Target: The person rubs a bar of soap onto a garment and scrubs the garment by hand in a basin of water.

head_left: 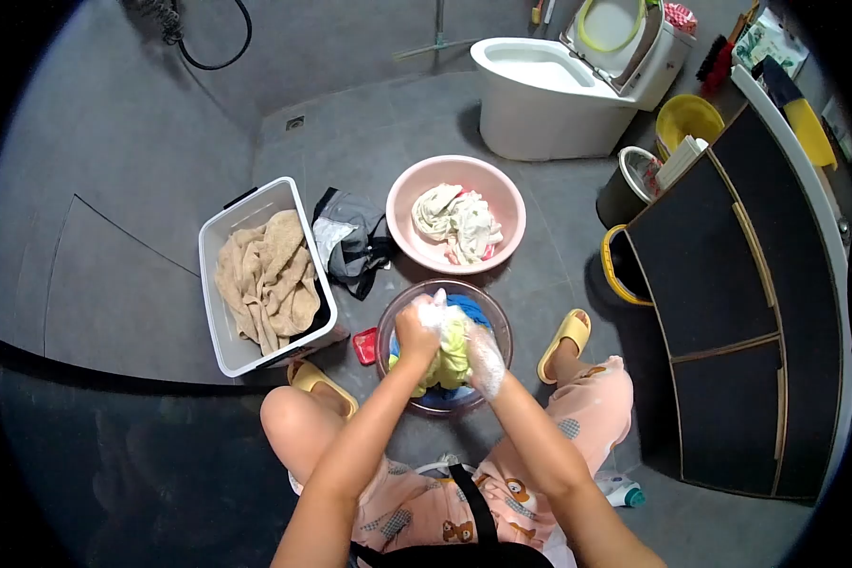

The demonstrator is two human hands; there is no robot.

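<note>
A brownish basin stands on the floor between my feet, with blue cloth in it. Over it my left hand is closed round a yellow-green cloth covered in white suds. My right hand, coated in foam, is at the right side of the same cloth; its fingers are hidden by foam and fabric. Just beyond is a pink basin holding white and red-patterned cloth.
A white bin with beige towels stands left, beside grey-and-black clothing and a red object. A toilet is at the back. Buckets and a dark cabinet stand right; a bottle lies near my leg.
</note>
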